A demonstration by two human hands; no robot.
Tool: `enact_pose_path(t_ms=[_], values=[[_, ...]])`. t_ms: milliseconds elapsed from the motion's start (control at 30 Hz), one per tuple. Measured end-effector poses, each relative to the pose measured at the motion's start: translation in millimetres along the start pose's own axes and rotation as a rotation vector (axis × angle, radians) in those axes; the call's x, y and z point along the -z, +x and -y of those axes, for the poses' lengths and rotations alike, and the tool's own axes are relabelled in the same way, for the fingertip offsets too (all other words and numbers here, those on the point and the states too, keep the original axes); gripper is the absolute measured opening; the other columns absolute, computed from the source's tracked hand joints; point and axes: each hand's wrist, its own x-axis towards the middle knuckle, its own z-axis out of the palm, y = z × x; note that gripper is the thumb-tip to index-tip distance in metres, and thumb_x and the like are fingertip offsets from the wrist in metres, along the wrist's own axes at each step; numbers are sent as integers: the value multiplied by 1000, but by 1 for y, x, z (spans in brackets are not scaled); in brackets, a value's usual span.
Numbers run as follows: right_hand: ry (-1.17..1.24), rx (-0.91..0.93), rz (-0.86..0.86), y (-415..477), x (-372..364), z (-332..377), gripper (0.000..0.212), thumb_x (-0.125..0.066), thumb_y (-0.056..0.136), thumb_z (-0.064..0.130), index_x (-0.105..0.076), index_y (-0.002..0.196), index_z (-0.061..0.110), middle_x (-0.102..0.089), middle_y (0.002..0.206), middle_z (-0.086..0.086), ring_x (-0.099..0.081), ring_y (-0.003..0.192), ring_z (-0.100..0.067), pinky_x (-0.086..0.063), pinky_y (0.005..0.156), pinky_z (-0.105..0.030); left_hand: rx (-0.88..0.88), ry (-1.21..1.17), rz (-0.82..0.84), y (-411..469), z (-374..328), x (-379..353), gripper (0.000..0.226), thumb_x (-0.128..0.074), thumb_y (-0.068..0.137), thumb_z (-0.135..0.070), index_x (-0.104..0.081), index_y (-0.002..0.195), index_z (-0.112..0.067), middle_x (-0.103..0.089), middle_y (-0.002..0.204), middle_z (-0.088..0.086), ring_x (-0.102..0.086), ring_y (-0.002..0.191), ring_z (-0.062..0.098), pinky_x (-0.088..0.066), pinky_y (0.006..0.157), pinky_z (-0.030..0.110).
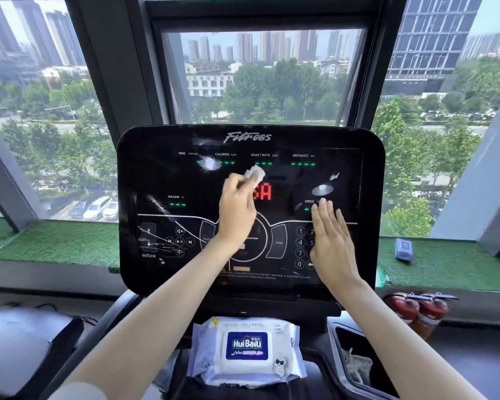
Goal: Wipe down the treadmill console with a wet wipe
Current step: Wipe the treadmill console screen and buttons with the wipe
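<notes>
Treadmill console [156, 174], centre frame. Left hand [237, 212] pinches a crumpled wet wipe [255, 173] against the display; right hand [331, 241], open and flat at 3 o'clock, covers the keypad. Wipe pack [247, 350] at 6 o'clock; fire extinguishers [419, 310] at 4 o'clock.

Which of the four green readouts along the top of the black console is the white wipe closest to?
The HEART RATE readout: the crumpled white wet wipe in the left hand sits just below-left of it; the others lie farther off.
</notes>
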Motion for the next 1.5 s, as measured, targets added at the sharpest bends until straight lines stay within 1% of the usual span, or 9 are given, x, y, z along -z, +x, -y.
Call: enact_pose_path(t_ms=[167, 333, 533, 667, 800, 967, 1100, 1233, 1500], values=[[-21, 25, 21, -1, 1, -4, 80, -59, 58, -16, -38, 135, -10, -37, 142, -28, -33, 135, -38, -25, 112, -47, -621, 110, 496, -19, -8, -6, 56, -61, 68, 20, -59, 118, -5, -54, 99, 8, -41, 91, 18, -50, 57, 29], [-17, 13, 33, -1, 2, -2, 80, -62, 57, -16, -39, 134, -12, -38, 141, -29, -36, 133, -39, -27, 111, -47, -120, -14, 109, 10, -5, -8, 42, -54, 76, 17, -66, 110, -5, -55, 91, 13, -47, 84, 24, -49, 71, 40], [-39, 25, 41, 0, 3, -4, 81, -64, 59, -15, -38, 136, -10, -38, 142, -27, -35, 134, -37, -24, 111, -44, -590, 100, 471, 5, -12, -8, 52, -58, 71, 20, -60, 117, -6, -54, 99, 9, -40, 90, 17, -53, 64, 36], [-37, 12, 47, 0, 1, -2, 85, -67, 57, -14, -37, 136, -10, -38, 142, -27, -35, 134, -37, -24, 111, -44, -177, 9, 128, 27, -12, -8, 41, -56, 76, 18, -66, 109, -4, -55, 91, 15, -50, 84, 27, -51, 70, 42], [-36, 13, 37, 0, 1, -3, 84, -64, 56, -15, -38, 135, -10, -37, 142, -27, -35, 134, -37, -23, 110, -44, -505, 79, 394, 7, -28, -14, 47, -57, 73, 17, -62, 113, -7, -52, 95, 8, -41, 87, 19, -52, 61, 39], [-7, -3, 7, -1, -1, -2, 82, -62, 56, -16, -39, 134, -11, -39, 141, -27, -36, 133, -37, -22, 109, -44, -114, -21, 96, 43, -18, -12, 39, -53, 80, 15, -65, 111, -5, -55, 95, 13, -51, 88, 27, -50, 78, 38], [18, 10, -20, -1, -1, -3, 77, -58, 59, -16, -41, 134, -10, -41, 140, -26, -38, 132, -36, -32, 109, -47, -537, 68, 384, 36, -21, -17, 43, -54, 80, 16, -61, 117, -6, -51, 102, 7, -47, 100, 21, -52, 81, 37], [38, -13, -35, 0, -3, -2, 79, -62, 56, -14, -43, 133, -10, -43, 139, -25, -39, 132, -35, -33, 108, -47, -213, -15, 142, 57, -20, -15, 39, -51, 83, 15, -65, 112, -6, -54, 98, 13, -50, 94, 27, -46, 85, 32], [63, -12, -96, 0, -3, -1, 70, -58, 59, -14, -48, 128, -11, -47, 135, -27, -44, 128, -36, -37, 105, -47, -353, 10, 275, 68, -55, -39, 44, -53, 78, 17, -64, 113, -7, -50, 96, 8, -38, 87, 16, -44, 77, 27]])
